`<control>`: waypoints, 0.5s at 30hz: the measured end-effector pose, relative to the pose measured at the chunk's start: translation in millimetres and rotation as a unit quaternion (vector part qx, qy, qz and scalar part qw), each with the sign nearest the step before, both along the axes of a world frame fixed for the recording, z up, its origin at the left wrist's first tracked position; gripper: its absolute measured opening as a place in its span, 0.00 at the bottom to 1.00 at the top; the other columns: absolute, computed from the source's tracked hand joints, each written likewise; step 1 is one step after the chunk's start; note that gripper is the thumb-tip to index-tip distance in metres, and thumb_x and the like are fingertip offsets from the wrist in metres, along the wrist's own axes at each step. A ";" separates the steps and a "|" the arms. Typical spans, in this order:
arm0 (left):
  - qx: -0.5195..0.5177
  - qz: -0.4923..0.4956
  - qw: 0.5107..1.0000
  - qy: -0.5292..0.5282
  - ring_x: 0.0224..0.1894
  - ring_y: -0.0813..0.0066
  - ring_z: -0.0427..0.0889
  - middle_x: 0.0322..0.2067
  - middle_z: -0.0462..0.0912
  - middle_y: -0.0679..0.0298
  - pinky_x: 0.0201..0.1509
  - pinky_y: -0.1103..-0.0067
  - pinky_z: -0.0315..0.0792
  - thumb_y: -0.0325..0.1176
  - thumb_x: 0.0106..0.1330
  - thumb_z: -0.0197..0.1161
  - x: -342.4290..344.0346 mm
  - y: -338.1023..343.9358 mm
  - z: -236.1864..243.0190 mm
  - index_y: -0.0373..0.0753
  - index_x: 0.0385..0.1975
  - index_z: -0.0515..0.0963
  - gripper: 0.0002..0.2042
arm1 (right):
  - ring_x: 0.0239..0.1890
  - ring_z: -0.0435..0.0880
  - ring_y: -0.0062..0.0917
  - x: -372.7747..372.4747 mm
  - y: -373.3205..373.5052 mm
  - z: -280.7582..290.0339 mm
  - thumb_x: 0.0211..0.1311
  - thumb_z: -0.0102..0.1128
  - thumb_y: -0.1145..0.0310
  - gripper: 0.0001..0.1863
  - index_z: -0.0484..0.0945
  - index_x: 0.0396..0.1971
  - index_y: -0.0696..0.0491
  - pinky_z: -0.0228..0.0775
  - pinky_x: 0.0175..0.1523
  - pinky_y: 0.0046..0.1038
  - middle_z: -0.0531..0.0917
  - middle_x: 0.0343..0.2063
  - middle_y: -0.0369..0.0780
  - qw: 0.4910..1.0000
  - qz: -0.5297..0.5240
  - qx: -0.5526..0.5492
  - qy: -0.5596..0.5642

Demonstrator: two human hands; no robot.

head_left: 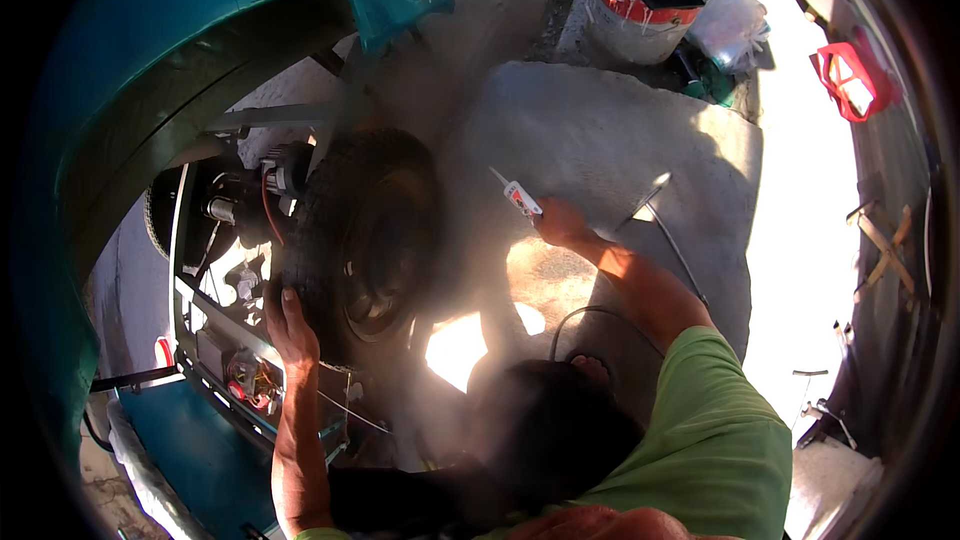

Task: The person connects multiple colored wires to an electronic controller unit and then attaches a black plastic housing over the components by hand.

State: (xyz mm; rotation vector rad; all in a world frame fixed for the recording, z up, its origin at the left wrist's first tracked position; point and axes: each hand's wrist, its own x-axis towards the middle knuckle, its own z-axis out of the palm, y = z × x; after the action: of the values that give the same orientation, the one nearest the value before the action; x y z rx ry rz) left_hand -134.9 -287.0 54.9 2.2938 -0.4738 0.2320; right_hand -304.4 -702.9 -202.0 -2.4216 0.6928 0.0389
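In the head view my right hand [562,222] grips a slim white tube [521,197] with red and dark markings and a long thin nozzle that points up-left, over the concrete. My left hand [294,330] rests with fingers extended at the lower left side of a large black tyre [370,240] on a dark wheel. Left of the tyre is a metal frame [183,240] with an axle, a red hose and another wheel behind. A small compartment with wiring [250,378] sits below, near my left forearm.
A teal vehicle body panel [150,70] arches over the upper left. At the top right stand a concrete-filled bucket [625,30] and plastic bags [730,25]. A red container [852,80] and wooden sticks [880,255] are at the right. A hose [600,310] crosses the ground.
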 end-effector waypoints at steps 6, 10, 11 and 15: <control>0.002 -0.007 0.999 0.044 0.60 0.57 0.75 0.61 0.76 0.48 0.68 0.68 0.65 0.49 0.81 0.48 3.2 16.2 -2.1 0.30 0.66 0.70 0.28 | 0.41 0.89 0.41 -76.1 -54.1 81.1 0.66 0.63 0.55 0.18 0.85 0.48 0.52 0.77 0.48 0.42 0.89 0.37 0.48 0.989 -0.095 0.113 0.030; -0.037 0.041 0.995 0.085 0.63 0.59 0.74 0.64 0.74 0.46 0.70 0.70 0.65 0.54 0.79 0.52 1.9 20.6 -1.8 0.27 0.69 0.66 0.34 | 0.34 0.87 0.23 -158.1 -124.7 110.6 0.66 0.68 0.49 0.26 0.85 0.46 0.60 0.77 0.39 0.31 0.89 0.31 0.42 0.959 -0.265 0.087 -0.043; -0.042 0.033 0.994 0.094 0.63 0.58 0.74 0.64 0.74 0.46 0.70 0.70 0.65 0.55 0.78 0.53 1.9 14.8 -1.9 0.28 0.70 0.65 0.35 | 0.41 0.88 0.27 -189.7 -152.6 104.4 0.66 0.68 0.51 0.28 0.83 0.52 0.62 0.78 0.46 0.32 0.89 0.39 0.44 0.930 -0.340 0.123 -0.074; -0.028 0.030 0.996 0.083 0.63 0.58 0.74 0.64 0.74 0.45 0.69 0.71 0.66 0.57 0.78 0.53 3.6 13.4 -2.6 0.27 0.71 0.64 0.37 | 0.59 0.82 0.34 -279.8 -203.7 96.6 0.67 0.67 0.54 0.34 0.74 0.64 0.63 0.72 0.63 0.33 0.83 0.57 0.49 0.881 -0.464 -0.074 -0.052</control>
State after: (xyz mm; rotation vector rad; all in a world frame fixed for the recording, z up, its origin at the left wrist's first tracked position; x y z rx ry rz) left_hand -131.4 -273.6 52.3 2.2530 -0.3095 0.0827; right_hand -584.2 -906.6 -105.4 -1.9574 1.7683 -0.5409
